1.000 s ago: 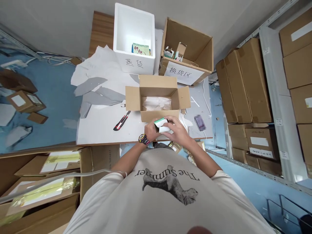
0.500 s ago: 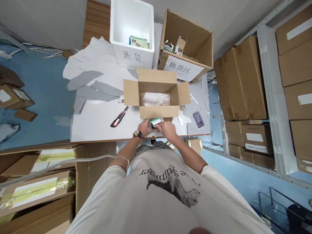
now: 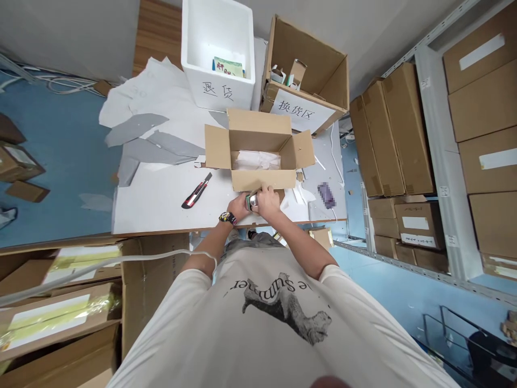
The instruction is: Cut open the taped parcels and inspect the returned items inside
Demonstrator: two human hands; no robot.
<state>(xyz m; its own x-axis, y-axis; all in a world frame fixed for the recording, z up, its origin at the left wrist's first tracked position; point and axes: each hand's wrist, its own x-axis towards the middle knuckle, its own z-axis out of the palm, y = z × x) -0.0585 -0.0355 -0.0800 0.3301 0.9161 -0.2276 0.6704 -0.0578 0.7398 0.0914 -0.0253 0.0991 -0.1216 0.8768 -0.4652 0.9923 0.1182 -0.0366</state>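
Well, a white-covered table (image 3: 153,207) holds an open cardboard box (image 3: 258,125) and a red utility knife (image 3: 196,194), with a white foam box (image 3: 218,54) beyond and stacked cartons (image 3: 396,134) on steel shelving (image 3: 446,161) to the right. The left hand (image 3: 239,208) and right hand (image 3: 268,202) close tightly around a small green-edged carton (image 3: 252,201), just below the box's near wall. Compared with the earlier frame, the fingers now hide more of it, and it sits closer to that wall.

I'm looking at a stockroom right now: steel shelving (image 3: 446,161) is holding stacked cartons (image 3: 406,129) (a foam box (image 3: 216,91) is marked for returns).
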